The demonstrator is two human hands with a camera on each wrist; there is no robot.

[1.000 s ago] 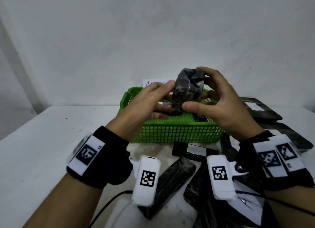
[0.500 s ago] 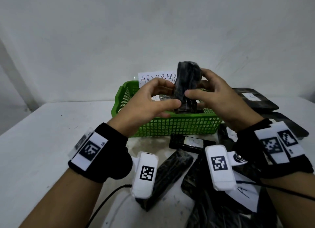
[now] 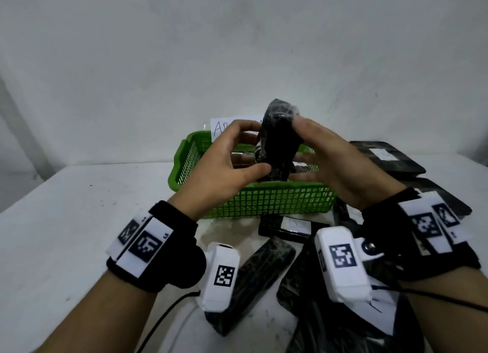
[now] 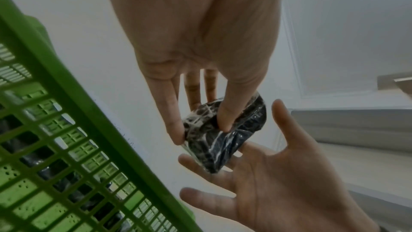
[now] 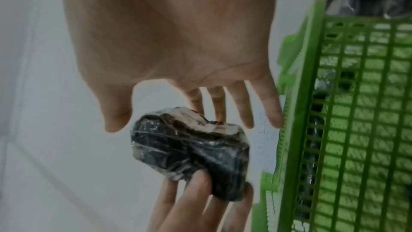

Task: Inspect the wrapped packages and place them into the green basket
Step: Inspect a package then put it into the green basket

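Observation:
A black package [image 3: 280, 141] wrapped in clear film stands upright in the air above the green basket [image 3: 277, 199]. My left hand [image 3: 257, 148] pinches it, thumb low and fingers high; the left wrist view shows thumb and index finger clamped on the package [image 4: 223, 140]. My right hand [image 3: 303, 147] is on its right side with straight fingers, only touching it. In the right wrist view the package [image 5: 189, 144] hangs beyond my spread right fingers [image 5: 240, 105], beside the basket wall [image 5: 356, 94]. Dark packages lie inside the basket.
Behind the basket stands a handwritten paper sign [image 3: 227, 127]. In front of it lie a long black package [image 3: 261, 268] and a flat one with a white label [image 3: 293, 226]. More wrapped packages are piled at the right [image 3: 383, 157] and at the lower right [image 3: 343, 326].
The package has turned upright. My right hand, which gripped it a second ago, has straightened its fingers, and my left hand has taken the hold.

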